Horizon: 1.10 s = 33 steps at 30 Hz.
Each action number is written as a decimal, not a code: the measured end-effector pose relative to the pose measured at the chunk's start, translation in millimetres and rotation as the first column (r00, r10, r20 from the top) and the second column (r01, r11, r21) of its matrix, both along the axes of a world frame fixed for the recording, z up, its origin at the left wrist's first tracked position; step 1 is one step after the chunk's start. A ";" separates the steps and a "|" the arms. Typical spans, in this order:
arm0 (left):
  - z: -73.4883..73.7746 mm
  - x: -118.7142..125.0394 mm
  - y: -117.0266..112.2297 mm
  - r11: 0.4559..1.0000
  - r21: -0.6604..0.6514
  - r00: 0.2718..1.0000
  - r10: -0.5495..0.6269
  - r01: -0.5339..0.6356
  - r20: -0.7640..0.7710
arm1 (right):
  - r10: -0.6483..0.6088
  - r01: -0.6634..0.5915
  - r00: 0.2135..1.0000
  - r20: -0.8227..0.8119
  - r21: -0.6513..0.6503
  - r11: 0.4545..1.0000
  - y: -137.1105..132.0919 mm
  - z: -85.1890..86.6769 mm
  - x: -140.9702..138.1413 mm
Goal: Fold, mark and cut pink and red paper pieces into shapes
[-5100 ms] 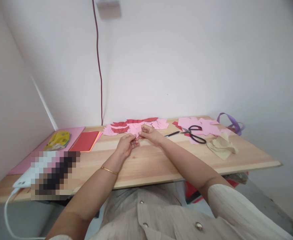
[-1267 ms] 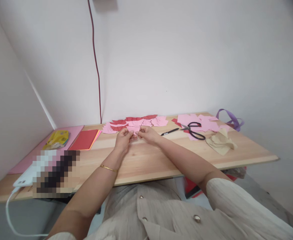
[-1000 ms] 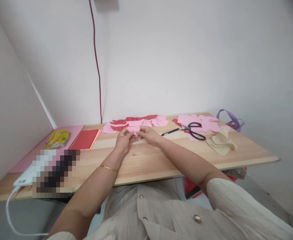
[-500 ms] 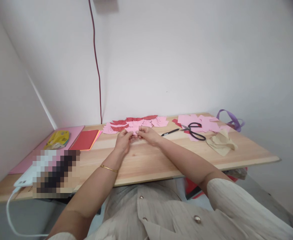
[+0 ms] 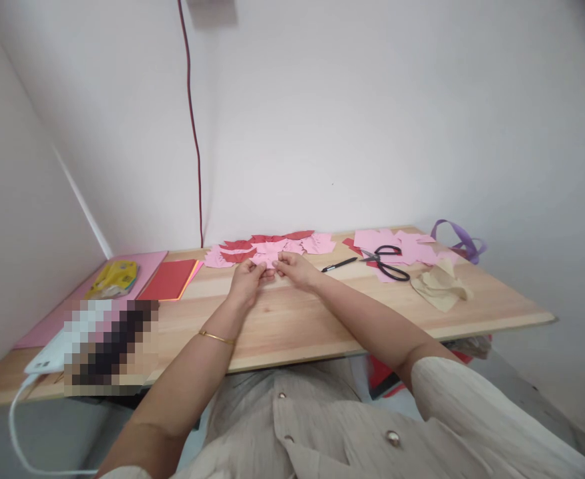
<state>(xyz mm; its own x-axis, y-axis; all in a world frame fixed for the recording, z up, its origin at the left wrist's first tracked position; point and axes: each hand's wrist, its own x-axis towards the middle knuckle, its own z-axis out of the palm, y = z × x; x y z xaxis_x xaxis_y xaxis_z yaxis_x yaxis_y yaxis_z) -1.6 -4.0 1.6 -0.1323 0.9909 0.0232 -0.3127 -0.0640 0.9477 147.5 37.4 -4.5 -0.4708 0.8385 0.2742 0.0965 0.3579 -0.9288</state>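
Note:
Between my two hands is a small piece of pink paper (image 5: pixel 266 259), pinched at its left and right sides. My left hand (image 5: pixel 246 282) has its thumb on top of the paper's left end. My right hand (image 5: pixel 296 267) grips the right end between thumb and fingers. Just beyond them, along the wall, lies a row of crinkled pink and red paper pieces (image 5: pixel 317 243). My fingertips partly cover the held paper, so its full shape is hidden.
To the right lie a black pen (image 5: pixel 340 265), black-handled scissors (image 5: pixel 392 271), pink paper scraps (image 5: pixel 412 249), crumpled beige paper (image 5: pixel 442 287) and purple ribbon (image 5: pixel 459 238). On the left are red sheets (image 5: pixel 167 279), a yellow packet (image 5: pixel 115 277) and a white corded device (image 5: pixel 52 346).
The pink paper's surface has tilted and bent a little between my fingers. Both hands keep their hold in nearly the same place.

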 end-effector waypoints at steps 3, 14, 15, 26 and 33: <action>-0.7 -1.7 1.1 1.000 -0.014 1.000 0.001 -0.001 -0.026 | 0.000 -0.001 0.999 0.049 0.031 1.000 2.1 -2.3 1.2; 6.0 1.6 -2.8 0.999 0.022 0.995 0.032 -0.035 0.090 | -0.010 0.009 1.000 0.014 0.064 0.998 0.3 0.9 0.1; 5.3 1.9 -3.6 1.000 -0.010 0.994 -0.009 0.011 0.107 | -0.014 0.013 1.000 0.006 0.069 0.998 0.2 0.3 -0.4; 0.3 7.5 -2.2 0.997 -0.043 0.997 -0.060 0.062 0.054 | -0.028 0.028 1.000 -0.010 0.028 0.999 -0.4 -2.2 -6.5; 1.7 1.6 -2.5 0.991 -0.053 0.991 -0.118 0.121 0.064 | -0.067 0.067 0.997 -0.039 -0.004 0.998 -1.0 0.4 -3.3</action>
